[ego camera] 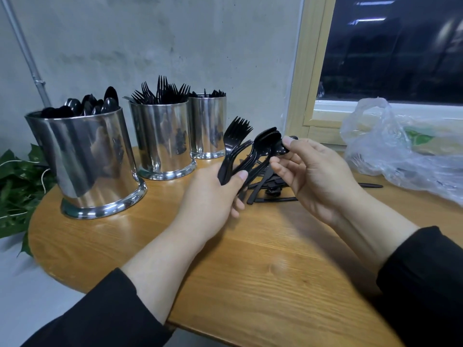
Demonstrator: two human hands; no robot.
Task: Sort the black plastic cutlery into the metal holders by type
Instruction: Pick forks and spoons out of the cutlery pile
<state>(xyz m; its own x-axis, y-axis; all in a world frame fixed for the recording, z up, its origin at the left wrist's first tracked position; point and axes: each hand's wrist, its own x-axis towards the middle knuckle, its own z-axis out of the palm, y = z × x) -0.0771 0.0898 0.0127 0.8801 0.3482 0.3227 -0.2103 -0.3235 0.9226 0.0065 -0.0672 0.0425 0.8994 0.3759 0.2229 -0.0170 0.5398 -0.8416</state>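
Three metal holders stand at the back of the round wooden table (250, 271): the left holder (85, 161) has spoons, the middle holder (161, 139) forks, the right holder (208, 123) more black cutlery. My left hand (213, 196) grips a fanned bunch of black forks (235, 136) and spoons (265, 144) by their handles. My right hand (318, 176) pinches a black spoon (281, 147) by its bowl beside that bunch. A small pile of loose cutlery (270, 191) lies on the table under both hands.
A clear plastic bag (406, 151) lies on the table at the right, below a window frame (308, 71). One loose black piece (370, 185) lies near the bag. Green leaves (17, 186) sit off the table's left edge. A grey wall stands behind the holders.
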